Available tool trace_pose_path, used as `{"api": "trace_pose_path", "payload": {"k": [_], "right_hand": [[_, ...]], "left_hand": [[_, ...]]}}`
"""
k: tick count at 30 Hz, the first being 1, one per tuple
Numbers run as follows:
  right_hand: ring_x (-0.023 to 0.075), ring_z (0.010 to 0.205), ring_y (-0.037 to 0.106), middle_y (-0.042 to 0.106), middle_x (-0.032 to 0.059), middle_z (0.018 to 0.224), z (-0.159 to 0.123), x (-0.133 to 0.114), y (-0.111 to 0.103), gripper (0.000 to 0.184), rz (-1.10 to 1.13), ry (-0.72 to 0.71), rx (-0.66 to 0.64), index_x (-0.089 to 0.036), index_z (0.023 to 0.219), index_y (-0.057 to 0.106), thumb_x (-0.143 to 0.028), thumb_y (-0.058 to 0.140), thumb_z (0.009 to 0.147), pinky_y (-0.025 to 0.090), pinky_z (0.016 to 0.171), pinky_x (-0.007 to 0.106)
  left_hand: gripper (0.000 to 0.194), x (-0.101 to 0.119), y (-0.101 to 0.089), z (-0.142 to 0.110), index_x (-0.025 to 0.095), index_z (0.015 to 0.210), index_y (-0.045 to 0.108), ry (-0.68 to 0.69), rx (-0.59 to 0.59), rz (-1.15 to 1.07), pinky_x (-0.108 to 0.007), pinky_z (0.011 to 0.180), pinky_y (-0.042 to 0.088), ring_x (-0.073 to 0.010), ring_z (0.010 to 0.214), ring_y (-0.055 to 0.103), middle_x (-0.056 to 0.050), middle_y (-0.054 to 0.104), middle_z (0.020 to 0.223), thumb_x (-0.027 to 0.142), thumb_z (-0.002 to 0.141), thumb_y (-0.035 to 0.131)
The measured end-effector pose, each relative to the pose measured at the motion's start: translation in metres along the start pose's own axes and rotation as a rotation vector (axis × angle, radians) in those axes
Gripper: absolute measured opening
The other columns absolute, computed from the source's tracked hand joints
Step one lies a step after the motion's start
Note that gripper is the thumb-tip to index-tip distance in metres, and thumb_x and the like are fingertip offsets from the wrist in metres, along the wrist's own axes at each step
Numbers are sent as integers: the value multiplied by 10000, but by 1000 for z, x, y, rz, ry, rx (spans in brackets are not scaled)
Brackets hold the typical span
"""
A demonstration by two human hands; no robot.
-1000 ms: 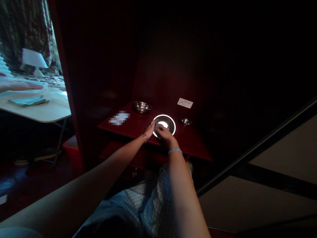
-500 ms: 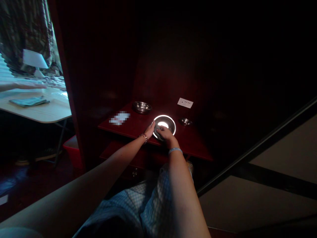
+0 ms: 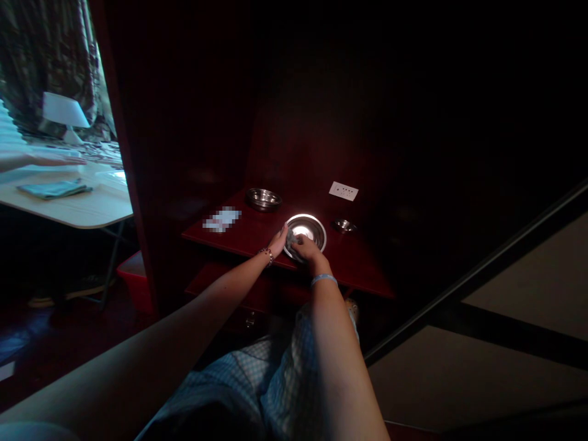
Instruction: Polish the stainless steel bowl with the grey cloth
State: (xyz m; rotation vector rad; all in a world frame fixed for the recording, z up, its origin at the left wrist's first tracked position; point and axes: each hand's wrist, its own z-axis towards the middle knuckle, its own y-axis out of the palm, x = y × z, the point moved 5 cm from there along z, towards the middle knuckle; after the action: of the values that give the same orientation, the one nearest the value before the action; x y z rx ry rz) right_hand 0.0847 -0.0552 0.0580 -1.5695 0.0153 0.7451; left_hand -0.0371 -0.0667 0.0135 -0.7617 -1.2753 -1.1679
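A shiny round metal bowl (image 3: 314,228) sits near the front edge of a dark red shelf (image 3: 362,266). My left hand (image 3: 278,241), with a beaded bracelet at the wrist, grips its left rim. Over the bowl's near left side, my right hand (image 3: 307,248) has its fingers closed on a small grey scrubbing pad (image 3: 291,237), pressed against the inside close to the left fingers. The pad's exact material is too small to make out. A pale blue band circles my right wrist.
Stacked metal bowls (image 3: 263,199) stand behind to the left, a small metal dish (image 3: 344,226) to the right. A blurred-out pale item (image 3: 222,219) lies at the shelf's left. Far left, another person's hand (image 3: 57,160) hovers over a table (image 3: 87,211) with a folded cloth (image 3: 54,188).
My right hand and the grey pad shift slightly within the bowl's left side, while my left hand stays at the rim. The bright reflection on the bowl's rim has dimmed.
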Motion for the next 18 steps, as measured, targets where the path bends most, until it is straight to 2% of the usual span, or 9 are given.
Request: {"api": "trace_pose_path", "payload": {"k": [7, 14, 18], "right_hand": [[282, 1074, 642, 663, 150, 1206, -14, -10, -11, 361, -149, 74, -39, -175, 1178, 601, -316, 558, 848, 477, 905, 382], [271, 1162, 616, 655, 129, 1251, -26, -15, -19, 381, -253, 172, -39, -197, 1191, 624, -349, 582, 844, 469, 920, 347], [270, 1181, 612, 644, 125, 1274, -31, -16, -24, 426, -302, 261, -4, -209, 1233, 625, -363, 594, 837, 475, 925, 329]], "left_hand": [[706, 4, 2, -2, 128, 1264, 603, 23, -1, 8, -335, 1130, 320, -240, 1292, 528, -142, 643, 1292, 674, 898, 346], [687, 9, 3, -7, 143, 1352, 536, 42, -19, 107, -304, 1145, 294, -229, 1372, 441, -112, 515, 1442, 630, 932, 294], [681, 10, 4, -8, 137, 1356, 533, 71, -40, 122, -307, 1144, 303, -232, 1366, 449, -111, 516, 1441, 614, 941, 281]]}}
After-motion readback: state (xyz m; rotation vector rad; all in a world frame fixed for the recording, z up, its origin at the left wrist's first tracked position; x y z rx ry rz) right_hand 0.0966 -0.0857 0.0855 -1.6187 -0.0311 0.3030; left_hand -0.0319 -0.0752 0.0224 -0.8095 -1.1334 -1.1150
